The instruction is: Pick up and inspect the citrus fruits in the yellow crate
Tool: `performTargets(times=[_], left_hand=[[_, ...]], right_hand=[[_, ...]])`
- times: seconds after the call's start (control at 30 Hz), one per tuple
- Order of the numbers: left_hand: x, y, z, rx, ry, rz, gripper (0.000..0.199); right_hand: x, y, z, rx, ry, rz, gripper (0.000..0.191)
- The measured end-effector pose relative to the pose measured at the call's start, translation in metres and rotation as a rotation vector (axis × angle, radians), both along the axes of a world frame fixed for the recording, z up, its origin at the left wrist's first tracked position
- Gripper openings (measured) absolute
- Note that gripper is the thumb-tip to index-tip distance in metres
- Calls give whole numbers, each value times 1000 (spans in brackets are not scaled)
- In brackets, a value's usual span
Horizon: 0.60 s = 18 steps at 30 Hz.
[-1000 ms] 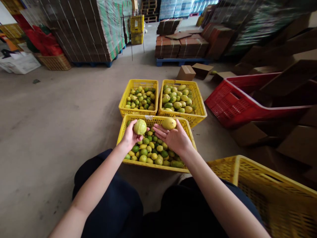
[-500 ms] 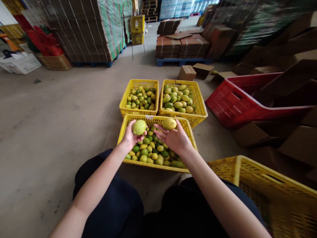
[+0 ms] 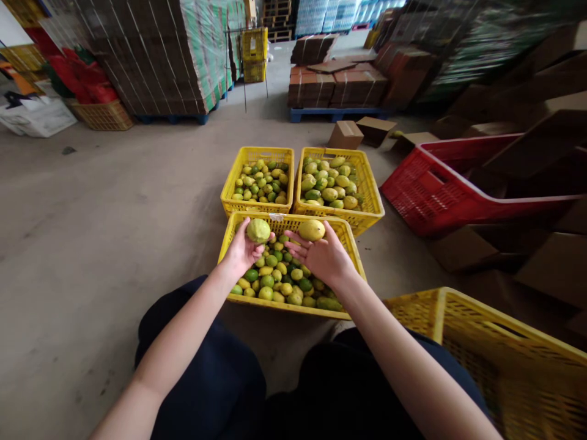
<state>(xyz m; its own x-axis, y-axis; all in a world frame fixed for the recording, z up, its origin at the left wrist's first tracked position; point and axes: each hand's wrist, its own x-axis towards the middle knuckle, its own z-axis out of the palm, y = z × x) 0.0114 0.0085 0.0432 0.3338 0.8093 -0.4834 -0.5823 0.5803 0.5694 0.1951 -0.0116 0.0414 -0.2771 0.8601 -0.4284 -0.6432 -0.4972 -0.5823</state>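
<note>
My left hand is closed round a green-yellow lemon, thumb at its far left side. A yellower lemon rests in my right hand, against the thumb and the upturned fingers. Both hands are above the near yellow crate, which contains many green and yellow lemons. Behind it stand two more yellow crates: the left one has small lemons, and the right one has larger ones. My forearms and hands hide parts of the near crate.
At the lower right stands another yellow crate, close to my leg. A red crate with cardboard in it is to the right, among cardboard boxes. Flattened cartons are stacked on a blue pallet farther back.
The lemon in my left hand has turned a little and shifted slightly up and right. The lemon in my right hand has moved very slightly left. The crates have not moved.
</note>
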Motion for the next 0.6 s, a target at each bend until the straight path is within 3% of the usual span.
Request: performTargets(times=[0.2, 0.6], left_hand=[[-2, 1, -2, -121, -98, -41, 36], [3, -4, -1, 0, 15, -7, 48]], right_hand=[[0, -1, 1, -11, 1, 7, 51], [-1, -2, 4, -8, -9, 12, 49]])
